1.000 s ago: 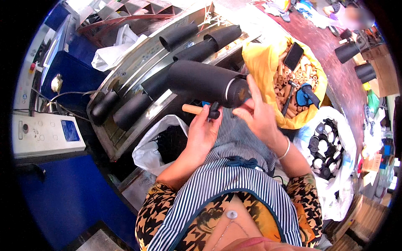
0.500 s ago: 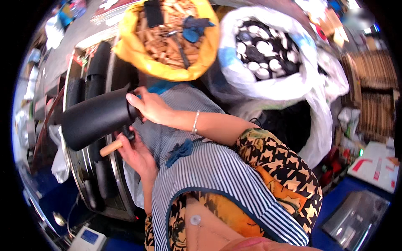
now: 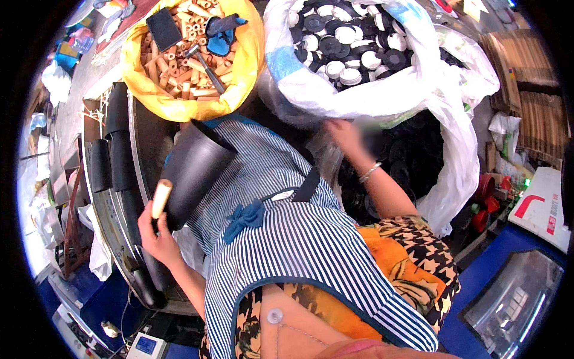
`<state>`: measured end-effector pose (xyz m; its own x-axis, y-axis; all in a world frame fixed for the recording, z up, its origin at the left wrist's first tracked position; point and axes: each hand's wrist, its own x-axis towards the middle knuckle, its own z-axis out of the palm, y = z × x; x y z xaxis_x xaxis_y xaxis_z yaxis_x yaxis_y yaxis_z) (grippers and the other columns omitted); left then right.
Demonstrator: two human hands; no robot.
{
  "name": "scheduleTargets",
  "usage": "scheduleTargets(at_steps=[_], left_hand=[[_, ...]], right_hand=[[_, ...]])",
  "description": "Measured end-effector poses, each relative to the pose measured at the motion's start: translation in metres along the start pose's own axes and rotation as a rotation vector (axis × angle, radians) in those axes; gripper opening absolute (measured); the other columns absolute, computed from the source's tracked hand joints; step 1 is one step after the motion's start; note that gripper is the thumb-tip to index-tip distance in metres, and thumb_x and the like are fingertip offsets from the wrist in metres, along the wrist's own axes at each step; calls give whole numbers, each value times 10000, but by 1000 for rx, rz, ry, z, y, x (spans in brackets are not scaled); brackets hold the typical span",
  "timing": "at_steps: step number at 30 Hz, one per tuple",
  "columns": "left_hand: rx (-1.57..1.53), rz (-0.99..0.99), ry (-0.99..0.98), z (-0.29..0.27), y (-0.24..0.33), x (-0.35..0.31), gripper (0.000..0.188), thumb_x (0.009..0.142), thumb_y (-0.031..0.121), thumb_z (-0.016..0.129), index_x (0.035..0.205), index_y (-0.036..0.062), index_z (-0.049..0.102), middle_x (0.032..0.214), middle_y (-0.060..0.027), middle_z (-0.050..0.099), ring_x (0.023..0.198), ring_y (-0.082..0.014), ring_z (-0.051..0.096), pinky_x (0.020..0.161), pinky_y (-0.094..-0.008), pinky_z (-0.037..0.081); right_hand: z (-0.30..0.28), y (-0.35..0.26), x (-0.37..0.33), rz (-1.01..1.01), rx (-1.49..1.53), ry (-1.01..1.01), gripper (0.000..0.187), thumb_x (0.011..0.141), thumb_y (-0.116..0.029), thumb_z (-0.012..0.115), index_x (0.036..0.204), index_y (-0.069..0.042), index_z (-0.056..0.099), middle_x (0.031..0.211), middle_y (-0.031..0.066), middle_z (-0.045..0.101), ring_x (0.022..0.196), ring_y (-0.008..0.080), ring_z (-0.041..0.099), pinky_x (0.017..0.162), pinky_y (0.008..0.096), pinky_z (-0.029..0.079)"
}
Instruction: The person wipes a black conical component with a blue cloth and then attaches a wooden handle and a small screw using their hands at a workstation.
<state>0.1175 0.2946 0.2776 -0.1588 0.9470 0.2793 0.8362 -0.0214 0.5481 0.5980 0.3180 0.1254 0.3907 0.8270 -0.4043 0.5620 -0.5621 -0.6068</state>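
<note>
My left hand [image 3: 158, 238] is closed around the lower part of a light wooden handle [image 3: 161, 197]. That handle is joined to a black, tapered cylindrical vessel [image 3: 194, 173], which tilts over my striped apron with its wide rim toward the upper right. My right hand [image 3: 347, 139] is away from the vessel, at the folded edge of a white plastic bag [image 3: 359, 107]. Just beside it is the bag opening with black round discs [image 3: 406, 161]. The fingers of my right hand are partly hidden and a blurred patch lies next to them, so their grip is unclear.
A yellow bag [image 3: 254, 66] holds wooden tubes, a hammer [image 3: 205, 69] and a black block [image 3: 163, 30]. Another white bag holds black and white round caps [image 3: 350, 54]. More black cylinders [image 3: 122, 161] stand in a rack at left. Stacked cardboard [image 3: 541, 119] is at right.
My right hand has let go of the vessel's end and moved right to the white bag. The vessel has turned more upright, its rim now showing. My left hand has moved left and lower with the handle.
</note>
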Motion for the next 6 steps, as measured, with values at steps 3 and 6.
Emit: scheduleTargets(at_steps=[3,6], left_hand=[[-4,-57,-57,9,-14,-14,353,814,-33,684,1162,1,636,1118,-118,668,1029,-254,634,943,-331,466],[-71,-174,-67,21,-30,-8,344,846,-19,668,1186,9,626,1157,-118,658,1072,-252,622,972,-336,452]], right_hand=[[-50,138,6,-4,-569,317,296,913,-258,539,1026,-62,730,1026,210,702,917,348,683,841,423,522],[-73,99,10,-129,-1204,-20,313,895,-305,573,1087,-103,717,1092,228,685,993,307,682,851,412,526]])
